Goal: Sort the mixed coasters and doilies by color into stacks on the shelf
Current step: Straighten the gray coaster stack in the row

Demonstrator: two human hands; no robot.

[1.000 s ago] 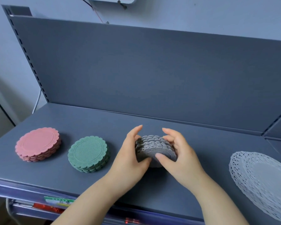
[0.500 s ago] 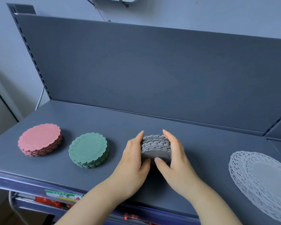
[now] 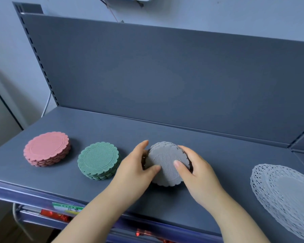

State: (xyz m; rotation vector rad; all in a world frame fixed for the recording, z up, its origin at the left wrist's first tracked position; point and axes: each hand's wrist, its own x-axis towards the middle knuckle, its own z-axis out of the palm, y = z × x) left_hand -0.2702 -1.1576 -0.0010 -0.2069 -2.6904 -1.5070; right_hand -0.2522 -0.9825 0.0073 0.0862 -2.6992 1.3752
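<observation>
A stack of grey scalloped coasters lies flat on the dark grey shelf, near its middle. My left hand grips the stack's left edge, thumb on top. My right hand holds the right edge, thumb pressing the ribbed top face. To the left stands a green coaster stack, and farther left a pink coaster stack. A pile of white lace doilies lies at the right, partly cut off by the frame.
The shelf's tall back panel rises behind everything. A slotted upright runs along the left side. The front lip carries a green price label; red packaging shows on the shelf below. Bare shelf lies behind the stacks.
The grey stack was held on edge, scalloped rims facing me; now it lies flat on the shelf, top face up, both hands still on its sides.
</observation>
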